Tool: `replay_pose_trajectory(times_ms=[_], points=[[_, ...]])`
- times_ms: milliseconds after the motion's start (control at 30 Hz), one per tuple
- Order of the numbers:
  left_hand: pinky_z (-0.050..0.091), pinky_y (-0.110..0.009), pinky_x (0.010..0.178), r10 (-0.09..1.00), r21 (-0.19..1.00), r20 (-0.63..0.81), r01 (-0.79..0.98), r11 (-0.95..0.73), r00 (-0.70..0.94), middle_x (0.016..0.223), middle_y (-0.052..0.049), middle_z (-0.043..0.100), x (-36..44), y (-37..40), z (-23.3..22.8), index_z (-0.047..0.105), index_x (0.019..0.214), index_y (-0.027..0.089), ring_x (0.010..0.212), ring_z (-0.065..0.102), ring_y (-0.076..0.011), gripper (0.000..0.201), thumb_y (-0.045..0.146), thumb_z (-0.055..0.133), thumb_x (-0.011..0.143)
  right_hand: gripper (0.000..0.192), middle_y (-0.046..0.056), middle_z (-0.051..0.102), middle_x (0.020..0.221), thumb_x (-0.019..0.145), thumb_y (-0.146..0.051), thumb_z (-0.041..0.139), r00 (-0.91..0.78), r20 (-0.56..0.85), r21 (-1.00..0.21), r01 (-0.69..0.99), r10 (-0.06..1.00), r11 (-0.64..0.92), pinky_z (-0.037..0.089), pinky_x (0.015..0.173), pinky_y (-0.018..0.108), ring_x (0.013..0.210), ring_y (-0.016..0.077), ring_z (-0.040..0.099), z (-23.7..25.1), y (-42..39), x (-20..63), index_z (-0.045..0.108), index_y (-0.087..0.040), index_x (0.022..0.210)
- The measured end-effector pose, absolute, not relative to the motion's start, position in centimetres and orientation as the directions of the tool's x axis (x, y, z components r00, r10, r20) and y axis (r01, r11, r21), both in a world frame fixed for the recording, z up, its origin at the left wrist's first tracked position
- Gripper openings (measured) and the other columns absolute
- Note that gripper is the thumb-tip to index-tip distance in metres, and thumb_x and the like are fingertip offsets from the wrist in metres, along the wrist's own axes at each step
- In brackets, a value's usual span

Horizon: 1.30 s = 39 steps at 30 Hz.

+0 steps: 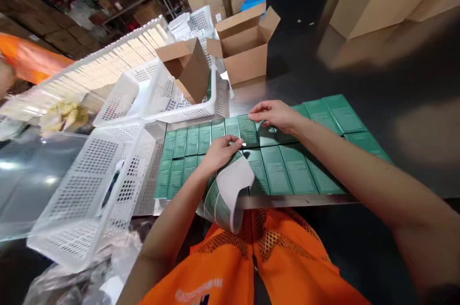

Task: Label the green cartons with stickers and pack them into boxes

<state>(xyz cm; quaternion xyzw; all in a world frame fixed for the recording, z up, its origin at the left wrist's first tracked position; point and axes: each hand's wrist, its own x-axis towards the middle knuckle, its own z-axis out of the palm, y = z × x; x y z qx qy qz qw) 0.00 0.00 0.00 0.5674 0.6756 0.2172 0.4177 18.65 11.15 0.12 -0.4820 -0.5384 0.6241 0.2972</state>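
Note:
My left hand (223,150) is closed on a strip of green labels (212,202) with white backing (235,178). The strip curls down over the table's front edge towards my lap. My right hand (276,115) reaches in from the right, its thumb and forefinger pinched at the upper corner of a green printed label (247,131) that lies on one box in the back row. Small green boxes lie flat in two rows; the left ones (192,140) show printed text. Plainer green boxes (275,168) extend to the right under my right forearm.
White perforated baskets (124,190) stand at the left, one with an open carton (192,72) in it. Another open carton (246,60) sits behind the rows. Larger cartons (384,0) are at the back right of the metal table (406,75). An orange sleeve (32,58) shows at far left.

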Motion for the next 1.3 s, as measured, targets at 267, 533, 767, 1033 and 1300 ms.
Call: replay_pose_trajectory(times_ms=[267,533,767,1033,1300], points=[[0.029,-0.029,0.06,0.939,0.598,-0.323,0.743,0.3,-0.119,0.055,0.004,0.048,2.1,1.5,-0.5,0.056,0.068,0.02,0.057,0.044,-0.0146,0.026,0.034,0.059,0.089,0.015,0.001,0.07,0.071,0.071,-0.026,0.082,-0.335,-0.038,-0.97,0.237,0.942,0.045,0.044,0.056,0.024,0.065,0.0137,0.06,-3.3,11.5,18.8,0.073,-0.017,0.078],[0.031,-0.028,0.06,0.91,0.577,-0.393,0.737,0.353,-0.127,0.054,0.004,0.048,1.9,2.0,-0.9,0.056,0.064,0.019,0.055,0.042,-0.0137,0.028,0.036,0.061,0.086,0.01,0.001,0.075,0.077,0.075,-0.026,0.079,-0.287,0.017,-0.884,0.444,0.958,0.148,0.048,0.07,0.029,0.071,0.0168,0.065,-3.8,10.8,18.8,0.076,-0.019,0.081],[0.031,-0.027,0.058,0.892,0.584,-0.437,0.718,0.379,-0.116,0.055,0.004,0.05,1.8,2.4,-1.0,0.057,0.064,0.019,0.054,0.04,-0.0131,0.028,0.039,0.061,0.084,0.009,0.0,0.074,0.076,0.076,-0.026,0.078,-0.271,0.018,-0.843,0.513,0.962,0.16,0.048,0.069,0.029,0.069,0.0166,0.064,-3.8,10.6,18.6,0.076,-0.02,0.081],[0.033,-0.028,0.06,0.884,0.531,-0.455,0.762,0.37,-0.112,0.054,0.003,0.048,2.1,2.8,-0.7,0.053,0.061,0.02,0.055,0.044,-0.0142,0.03,0.036,0.061,0.085,0.006,-0.001,0.072,0.075,0.078,-0.025,0.077,-0.28,0.025,-0.823,0.54,0.96,0.179,0.046,0.069,0.029,0.067,0.0156,0.06,-4.0,10.4,18.5,0.075,-0.021,0.081],[0.038,-0.028,0.066,0.896,0.451,-0.438,0.843,0.294,-0.077,0.061,-0.001,0.058,2.3,3.3,-0.7,0.057,0.065,0.021,0.067,0.056,-0.0182,0.025,0.03,0.059,0.087,0.026,0.005,0.062,0.105,0.071,-0.026,0.081,-0.223,0.201,-0.785,0.546,0.954,0.293,0.05,0.075,0.034,0.067,0.0141,0.055,-5.3,10.2,18.4,0.067,-0.02,0.093]])
